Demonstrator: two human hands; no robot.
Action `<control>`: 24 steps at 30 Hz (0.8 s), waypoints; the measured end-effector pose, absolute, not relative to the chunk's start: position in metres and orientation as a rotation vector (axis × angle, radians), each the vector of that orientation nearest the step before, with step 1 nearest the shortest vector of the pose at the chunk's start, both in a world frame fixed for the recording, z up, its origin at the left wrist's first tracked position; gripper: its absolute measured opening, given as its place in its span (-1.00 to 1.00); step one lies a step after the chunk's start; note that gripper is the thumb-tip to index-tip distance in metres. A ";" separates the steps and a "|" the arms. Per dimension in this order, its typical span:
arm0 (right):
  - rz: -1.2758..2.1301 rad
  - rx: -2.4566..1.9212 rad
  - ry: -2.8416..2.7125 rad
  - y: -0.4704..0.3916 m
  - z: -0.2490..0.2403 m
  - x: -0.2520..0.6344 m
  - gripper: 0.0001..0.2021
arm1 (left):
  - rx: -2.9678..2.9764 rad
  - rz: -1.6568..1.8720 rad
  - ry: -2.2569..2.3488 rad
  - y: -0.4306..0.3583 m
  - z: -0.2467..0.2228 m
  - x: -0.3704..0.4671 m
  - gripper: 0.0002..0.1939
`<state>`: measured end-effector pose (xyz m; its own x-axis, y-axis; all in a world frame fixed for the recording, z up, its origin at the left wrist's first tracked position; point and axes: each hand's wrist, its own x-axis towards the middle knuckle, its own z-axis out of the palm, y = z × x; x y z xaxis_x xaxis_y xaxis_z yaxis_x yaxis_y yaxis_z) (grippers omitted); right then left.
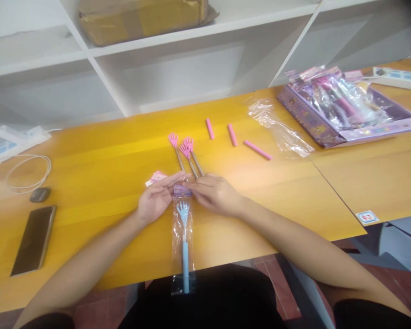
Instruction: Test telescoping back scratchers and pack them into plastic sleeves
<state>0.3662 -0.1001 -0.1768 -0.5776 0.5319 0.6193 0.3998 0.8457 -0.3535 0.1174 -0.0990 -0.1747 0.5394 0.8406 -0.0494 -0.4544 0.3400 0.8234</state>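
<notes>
A light-blue back scratcher (185,260) with a hand-shaped head lies inside a clear plastic bag (174,237). The bag's top end, with a small purple card (181,190), is between my two hands, while its lower end reaches over the table's front edge. My left hand (155,198) has its fingers stretched toward the bag's top edge and appears to hold that edge. From the other side, my right hand (217,194) pinches the same end with bent fingers. Just beyond lie several pink hand-shaped scratcher heads (186,147) on metal rods, their near ends partly hidden by my hands.
Pink tubes (231,135) lie toward the back, near an empty clear bag (281,130). A purple display box (311,119) of packaged items stands at right. A phone (34,240), dark mouse (40,194) and white cable (50,167) are at left. Pink cards (155,177) sit by my left hand.
</notes>
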 end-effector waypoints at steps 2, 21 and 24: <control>0.256 -0.686 -2.248 -0.100 -0.178 0.366 -0.68 | 0.854 0.902 0.533 -0.099 -0.174 0.118 -0.41; 0.722 -0.792 -2.090 -0.104 -0.179 0.365 -0.79 | 0.852 0.893 0.532 -0.099 -0.172 0.117 -0.41; 0.741 -0.859 -2.016 -0.105 -0.180 0.363 -0.80 | 0.852 0.886 0.504 -0.100 -0.171 0.118 -0.41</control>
